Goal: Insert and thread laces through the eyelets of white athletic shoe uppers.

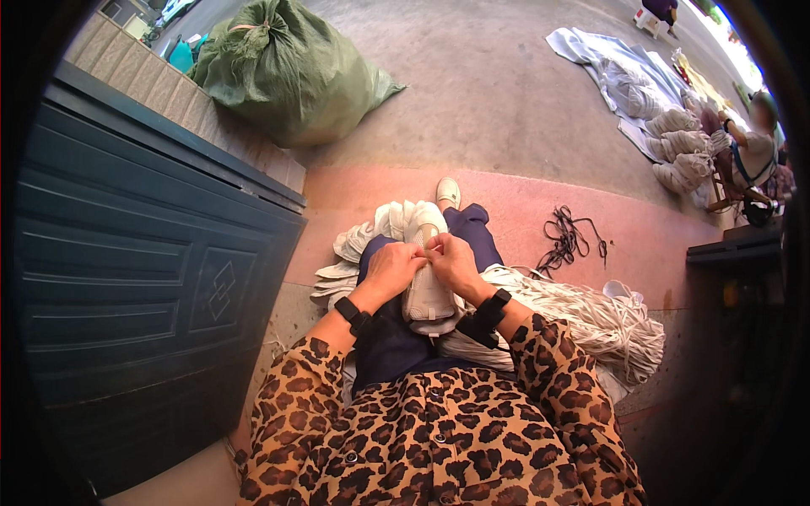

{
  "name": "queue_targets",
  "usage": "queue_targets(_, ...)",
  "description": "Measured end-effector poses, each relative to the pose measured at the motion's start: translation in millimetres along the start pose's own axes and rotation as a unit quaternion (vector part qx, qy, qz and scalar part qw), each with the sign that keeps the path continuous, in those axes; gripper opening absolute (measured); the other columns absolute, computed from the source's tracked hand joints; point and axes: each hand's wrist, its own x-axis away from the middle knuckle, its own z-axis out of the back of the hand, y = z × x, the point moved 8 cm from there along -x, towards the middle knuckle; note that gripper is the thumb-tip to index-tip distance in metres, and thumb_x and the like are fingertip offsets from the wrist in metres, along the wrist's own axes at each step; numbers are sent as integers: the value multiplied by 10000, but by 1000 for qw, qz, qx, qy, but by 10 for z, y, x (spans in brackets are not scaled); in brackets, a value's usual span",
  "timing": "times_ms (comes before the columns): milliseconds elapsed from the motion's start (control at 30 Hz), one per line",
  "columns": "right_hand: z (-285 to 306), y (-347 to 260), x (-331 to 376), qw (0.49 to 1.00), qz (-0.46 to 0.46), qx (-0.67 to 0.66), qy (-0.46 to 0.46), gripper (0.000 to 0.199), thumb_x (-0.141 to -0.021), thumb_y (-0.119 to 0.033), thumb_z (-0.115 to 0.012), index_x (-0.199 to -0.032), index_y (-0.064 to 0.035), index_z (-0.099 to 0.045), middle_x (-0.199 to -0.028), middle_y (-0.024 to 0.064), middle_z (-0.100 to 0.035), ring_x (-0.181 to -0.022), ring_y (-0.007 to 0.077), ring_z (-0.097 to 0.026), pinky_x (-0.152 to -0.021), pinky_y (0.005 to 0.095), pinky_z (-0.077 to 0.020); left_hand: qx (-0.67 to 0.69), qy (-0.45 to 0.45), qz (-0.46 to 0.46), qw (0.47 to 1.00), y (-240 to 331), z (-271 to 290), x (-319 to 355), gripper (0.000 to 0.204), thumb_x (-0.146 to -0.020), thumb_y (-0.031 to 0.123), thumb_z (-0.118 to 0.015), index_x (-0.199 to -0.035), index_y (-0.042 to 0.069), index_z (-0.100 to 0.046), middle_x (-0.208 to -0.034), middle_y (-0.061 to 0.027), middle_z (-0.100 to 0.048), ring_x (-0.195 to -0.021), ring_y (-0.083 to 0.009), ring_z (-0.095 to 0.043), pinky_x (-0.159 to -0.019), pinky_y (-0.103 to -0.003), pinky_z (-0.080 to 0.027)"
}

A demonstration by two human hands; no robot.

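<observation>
Two hands work at a white shoe on the lap.

Left of the shoe (pixel 428 291) stands a dark panelled door (pixel 143 278); beyond it lies a green sack (pixel 287 72); right of it, a heap of white laces (pixel 591 316). The left hand (pixel 390 268) and right hand (pixel 456 263) meet over the shoe, fingers curled tight, pinching at its top.

White shoe (pixel 426 291), leopard-print blouse (pixel 439 430), green sack (pixel 291 72), black laces (pixel 569 236)
</observation>
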Motion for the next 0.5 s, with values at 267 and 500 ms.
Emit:
queue_targets(267, 49, 32, 25, 998, 63, -2, -15, 315, -758, -173, -579, -1004, 21, -546, -827, 171, -615, -802, 311, -606, -718, 370, -466, -28, -100, 39, 994, -87, -134, -148, 154, -722, 163, -625, -689, 16, -592, -735, -170, -593, -725, -330, -587, -631, -396, -453)
queue_targets(500, 775, 287, 528, 983, -32, 22, -178, 357, -737, -206, -666, -1006, 12, -578, -703, 74, -590, -642, 141, -559, -585, 275, -448, -463, 237, 195, 831, -1091, 2493, 742, 153, -820, 161, -474, -806, 32, -555, -834, -166, -559, -809, -345, -546, -597, -460, -453)
